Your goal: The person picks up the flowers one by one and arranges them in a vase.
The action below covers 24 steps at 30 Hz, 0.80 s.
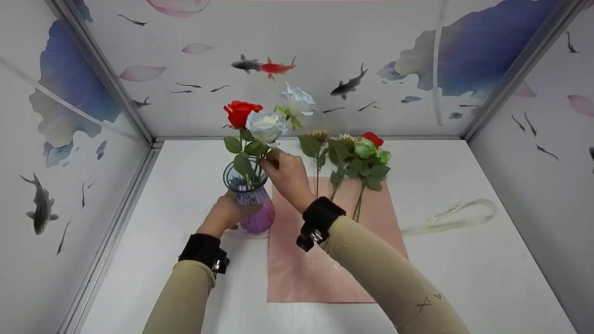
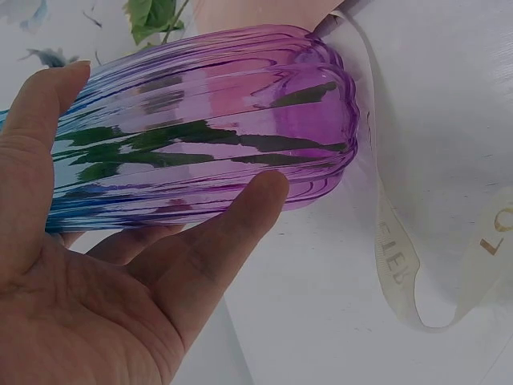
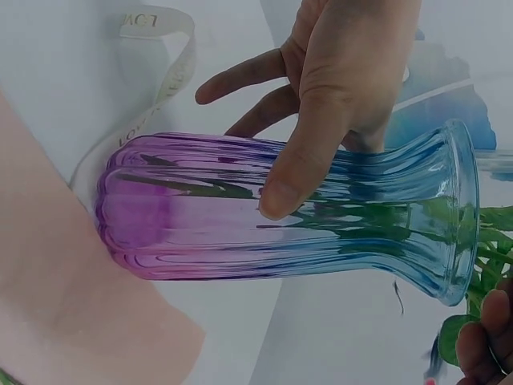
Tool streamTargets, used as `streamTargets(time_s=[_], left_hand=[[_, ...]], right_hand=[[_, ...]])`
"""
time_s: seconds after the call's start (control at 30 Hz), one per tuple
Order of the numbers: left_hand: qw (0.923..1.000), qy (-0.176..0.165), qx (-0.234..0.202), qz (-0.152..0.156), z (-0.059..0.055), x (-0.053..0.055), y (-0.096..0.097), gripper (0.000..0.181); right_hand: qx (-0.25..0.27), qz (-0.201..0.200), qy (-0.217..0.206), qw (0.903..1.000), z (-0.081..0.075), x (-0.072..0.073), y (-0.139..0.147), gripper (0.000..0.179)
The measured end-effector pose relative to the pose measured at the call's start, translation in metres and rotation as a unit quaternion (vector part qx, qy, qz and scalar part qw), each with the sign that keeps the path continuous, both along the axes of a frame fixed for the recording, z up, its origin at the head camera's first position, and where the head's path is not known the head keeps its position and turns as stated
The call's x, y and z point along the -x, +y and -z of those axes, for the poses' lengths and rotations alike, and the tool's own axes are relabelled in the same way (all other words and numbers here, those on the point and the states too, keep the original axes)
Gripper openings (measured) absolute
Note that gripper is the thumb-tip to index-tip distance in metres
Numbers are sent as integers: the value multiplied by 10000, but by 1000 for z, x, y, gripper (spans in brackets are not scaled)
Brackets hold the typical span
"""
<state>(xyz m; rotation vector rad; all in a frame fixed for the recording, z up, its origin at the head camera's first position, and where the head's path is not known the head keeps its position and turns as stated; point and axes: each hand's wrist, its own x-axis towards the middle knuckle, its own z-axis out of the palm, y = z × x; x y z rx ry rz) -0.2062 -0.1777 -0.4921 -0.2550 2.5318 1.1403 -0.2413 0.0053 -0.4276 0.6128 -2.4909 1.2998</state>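
A ribbed glass vase [image 1: 258, 215], blue at its flared mouth and purple at its base, stands on the table. My left hand [image 1: 227, 211] holds it by the body; in the left wrist view, the thumb and fingers lie round the ribbed glass [image 2: 232, 120]. Green stems show through the wall. A red rose [image 1: 242, 113] and a white rose [image 1: 266, 126] rise from the mouth, with a second white rose [image 1: 299, 100] leaning behind. Just over the rim, my right hand [image 1: 288, 175] pinches a stem among the leaves; its fingers [image 3: 485, 341] appear at the right wrist view's edge.
Pink wrapping paper [image 1: 320, 269] lies right of the vase. Across its far end are a green rose bunch [image 1: 365, 148] with a red bloom behind and yellowish flowers [image 1: 345, 139]. A cream lettered ribbon [image 1: 445, 225] curls to the right. Printed walls enclose the table.
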Motion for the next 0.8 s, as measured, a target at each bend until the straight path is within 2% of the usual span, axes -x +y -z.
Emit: streamTargets(time_s=[0.13, 0.37, 0.53, 0.8], left_hand=[[10000, -7, -68, -15, 0, -1, 0, 84], [9999, 38, -96, -5, -1, -3, 0, 89], [10000, 47, 2, -46, -2, -4, 0, 94], [10000, 23, 75, -55, -2, -4, 1, 93]], right_hand=[[63, -20, -393, 9992, 2, 1, 7, 26], [158, -140, -522, 9984, 18, 8, 36, 33], [-14, -130, -673, 9976, 38, 15, 68, 31], [-613, 310, -904, 9935, 73, 25, 122, 28]])
